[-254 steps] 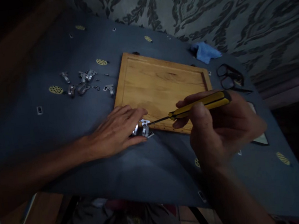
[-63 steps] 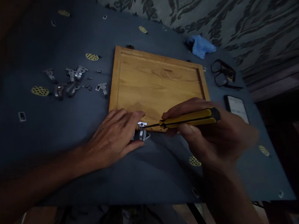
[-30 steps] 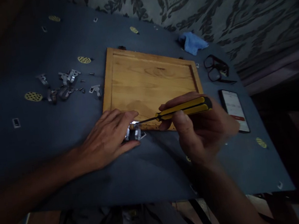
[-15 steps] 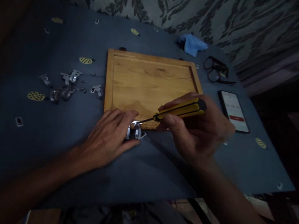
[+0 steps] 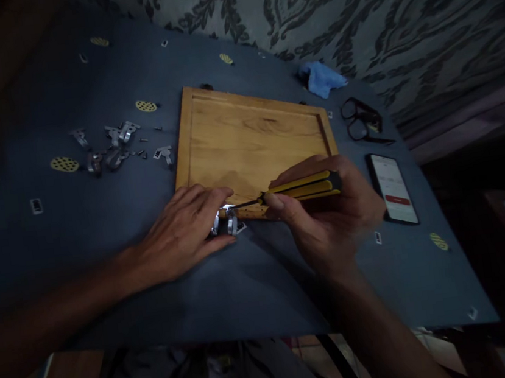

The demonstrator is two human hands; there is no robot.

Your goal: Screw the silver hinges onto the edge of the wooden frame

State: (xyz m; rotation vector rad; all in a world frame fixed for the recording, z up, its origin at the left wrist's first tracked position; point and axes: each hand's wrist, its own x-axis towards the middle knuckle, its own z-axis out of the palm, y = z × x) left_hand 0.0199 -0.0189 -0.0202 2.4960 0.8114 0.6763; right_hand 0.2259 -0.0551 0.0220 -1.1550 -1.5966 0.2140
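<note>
A framed wooden panel (image 5: 250, 134) lies on the dark table. At its near edge sits a shiny metal hinge (image 5: 231, 223), partly covered by my left hand (image 5: 188, 230). That hand rests over the panel's near left corner, its index finger and thumb on either side of the hinge, steadying it. My right hand (image 5: 329, 216) is wrapped around the yellow-and-black handle of a screwdriver (image 5: 301, 189). The shaft points left and its tip meets the hinge by my left index finger. Any screw under the tip is too small to make out.
Several loose metal hinges (image 5: 115, 157) and small screws (image 5: 141, 153) lie left of the panel. On the right are a phone (image 5: 393, 187) with a lit screen, dark-framed glasses (image 5: 362, 123) and a blue cloth (image 5: 322, 79). A patterned wall (image 5: 304, 11) borders the table's far side.
My right hand and the screwdriver handle have shifted slightly left, with the tip still at the hinge. My left hand stays in place. The whole view has moved a little.
</note>
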